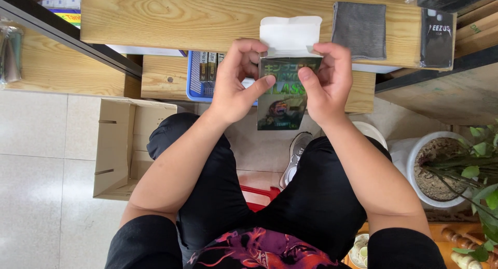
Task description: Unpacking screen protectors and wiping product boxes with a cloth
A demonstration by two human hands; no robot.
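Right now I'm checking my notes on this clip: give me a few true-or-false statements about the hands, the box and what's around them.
1. Both hands, left hand and right hand, hold the box. True.
2. The box's top flap is shut. False: it stands open.
3. A grey cloth lies on the wooden table. True.
4. The carton on the floor is taped shut. False: it is open.
5. A potted plant stands to the person's left. False: to their right.

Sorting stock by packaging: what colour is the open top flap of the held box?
White flap, on a dark, shiny printed box; head view.
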